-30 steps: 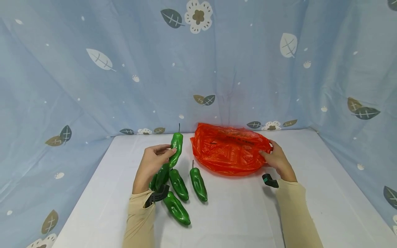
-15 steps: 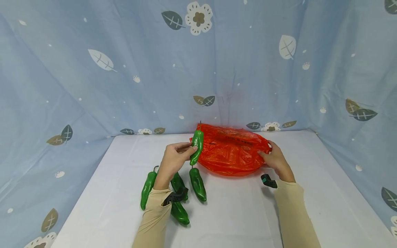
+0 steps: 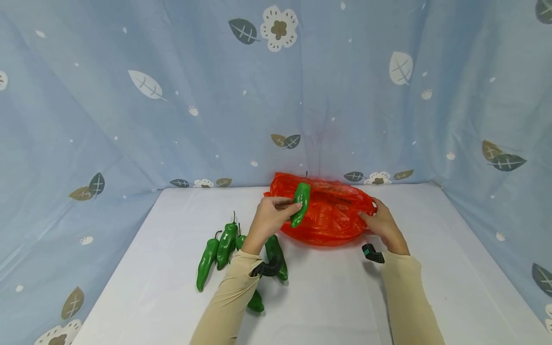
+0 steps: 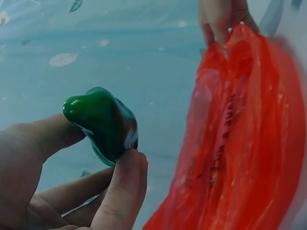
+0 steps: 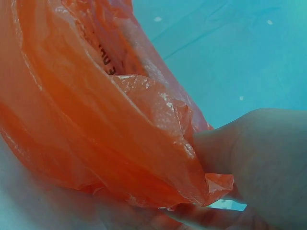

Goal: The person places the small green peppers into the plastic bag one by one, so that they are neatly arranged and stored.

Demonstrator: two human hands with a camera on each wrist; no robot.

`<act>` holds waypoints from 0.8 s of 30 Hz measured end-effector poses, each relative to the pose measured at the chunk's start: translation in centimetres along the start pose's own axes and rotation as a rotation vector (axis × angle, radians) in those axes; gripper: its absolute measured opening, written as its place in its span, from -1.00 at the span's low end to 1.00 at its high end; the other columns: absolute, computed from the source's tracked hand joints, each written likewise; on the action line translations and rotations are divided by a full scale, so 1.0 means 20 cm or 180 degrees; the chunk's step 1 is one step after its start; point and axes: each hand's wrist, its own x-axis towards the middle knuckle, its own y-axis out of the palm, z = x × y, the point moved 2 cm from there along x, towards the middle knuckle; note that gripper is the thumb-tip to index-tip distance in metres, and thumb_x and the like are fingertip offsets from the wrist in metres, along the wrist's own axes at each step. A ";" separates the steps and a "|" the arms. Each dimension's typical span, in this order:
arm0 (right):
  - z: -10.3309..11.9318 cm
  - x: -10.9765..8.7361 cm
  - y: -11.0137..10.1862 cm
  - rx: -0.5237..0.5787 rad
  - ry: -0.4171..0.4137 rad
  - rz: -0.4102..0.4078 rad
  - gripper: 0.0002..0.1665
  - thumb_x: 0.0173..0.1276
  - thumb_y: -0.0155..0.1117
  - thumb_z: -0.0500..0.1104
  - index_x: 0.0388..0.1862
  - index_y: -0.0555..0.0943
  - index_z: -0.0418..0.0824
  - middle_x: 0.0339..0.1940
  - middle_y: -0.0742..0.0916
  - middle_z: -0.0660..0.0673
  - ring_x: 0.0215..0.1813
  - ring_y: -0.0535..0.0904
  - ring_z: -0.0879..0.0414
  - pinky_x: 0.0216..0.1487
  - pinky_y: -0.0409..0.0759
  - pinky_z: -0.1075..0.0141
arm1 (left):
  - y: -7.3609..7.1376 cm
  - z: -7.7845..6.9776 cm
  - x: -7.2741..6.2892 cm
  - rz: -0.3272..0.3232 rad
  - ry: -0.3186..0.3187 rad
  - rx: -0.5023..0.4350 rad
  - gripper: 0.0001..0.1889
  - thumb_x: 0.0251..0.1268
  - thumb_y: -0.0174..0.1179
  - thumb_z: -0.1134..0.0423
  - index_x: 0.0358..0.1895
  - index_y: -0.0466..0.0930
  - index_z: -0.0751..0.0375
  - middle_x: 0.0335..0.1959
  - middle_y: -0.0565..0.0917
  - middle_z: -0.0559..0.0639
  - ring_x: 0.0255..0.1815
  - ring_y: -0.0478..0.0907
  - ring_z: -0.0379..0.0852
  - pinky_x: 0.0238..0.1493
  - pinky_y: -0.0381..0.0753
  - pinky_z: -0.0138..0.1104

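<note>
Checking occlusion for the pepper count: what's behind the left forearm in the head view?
Only parts show: an upper green pepper, a right-hand green pepper and a lower green tip. The left forearm and wrist camera hide the rest.

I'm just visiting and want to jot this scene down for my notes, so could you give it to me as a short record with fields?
Left hand: pinches a green pepper, held outside the bag
Right hand: grips the right end of a red plastic bag
Other green peppers: on the white tabletop, some partly hidden by the left sleeve
Backdrop: blue cloth with leaves and flowers
</note>
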 end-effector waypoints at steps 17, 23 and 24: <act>-0.01 -0.01 0.00 0.0014 -0.0047 -0.0009 -0.05 0.62 0.05 -0.15 0.69 -0.26 -0.38 0.65 0.10 -0.54 0.54 0.24 -0.48 0.39 0.49 -0.19 | 0.20 0.00 0.12 0.0071 0.0078 0.0635 -0.51 0.33 0.41 -0.02 0.16 0.73 0.27 -0.01 0.83 0.11 -0.05 0.79 -0.05 -0.04 0.79 -0.22; 0.00 0.00 0.01 0.0053 -0.0049 0.0001 -0.05 0.62 0.05 -0.16 0.69 -0.26 -0.37 0.65 0.11 -0.54 0.52 0.27 -0.48 0.35 0.53 -0.18 | 0.26 0.03 0.15 0.0070 0.0019 0.0690 -0.52 0.33 0.42 0.00 0.15 0.73 0.28 0.01 0.82 0.11 -0.04 0.79 -0.05 -0.03 0.79 -0.22; 0.00 0.00 0.01 0.0047 -0.0043 -0.0002 -0.04 0.62 0.06 -0.15 0.69 -0.26 -0.37 0.64 0.11 -0.55 0.52 0.26 -0.48 0.35 0.52 -0.18 | 0.27 0.04 0.15 0.0067 0.0012 0.0688 -0.51 0.33 0.42 0.00 0.15 0.73 0.28 0.01 0.82 0.11 -0.04 0.79 -0.06 -0.03 0.79 -0.24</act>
